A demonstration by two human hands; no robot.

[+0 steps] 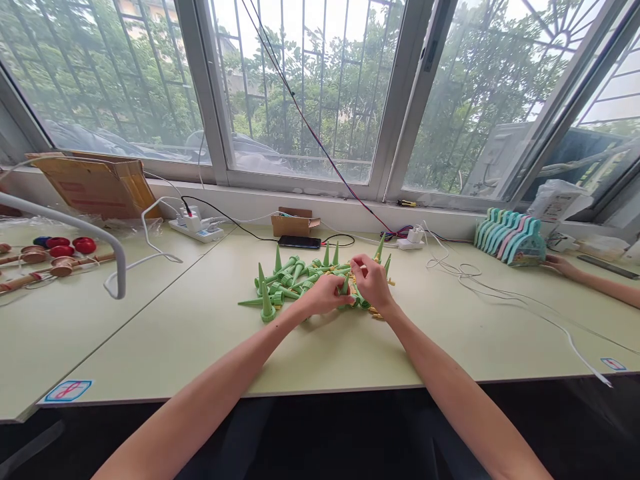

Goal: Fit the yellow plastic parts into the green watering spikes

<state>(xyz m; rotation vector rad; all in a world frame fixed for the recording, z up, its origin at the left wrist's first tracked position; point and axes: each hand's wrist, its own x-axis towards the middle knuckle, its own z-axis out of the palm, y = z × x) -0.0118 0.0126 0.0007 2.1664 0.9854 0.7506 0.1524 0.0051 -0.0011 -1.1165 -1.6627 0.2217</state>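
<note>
In the head view my left hand (326, 295) is closed around a green plastic cone spike (345, 285), its tip pointing up. Just to the right, my right hand (373, 283) is held up in a pinch, thumb and fingertips together; whatever is between them is too small to make out. Around both hands lies a heap of similar green spikes (287, 288), most on their sides, with a few standing. One upright spike (267, 303) stands at the heap's near left. Small yellow pieces (376, 313) lie beside and below my right hand.
Behind the heap are a black phone (299, 243) and a small open cardboard box (295, 223). Power strips (196, 230) and cables run along the window. A co-worker's hand (563, 265) touches teal and pink hangers (510, 239). Wooden pieces with red balls (61, 251) lie far left.
</note>
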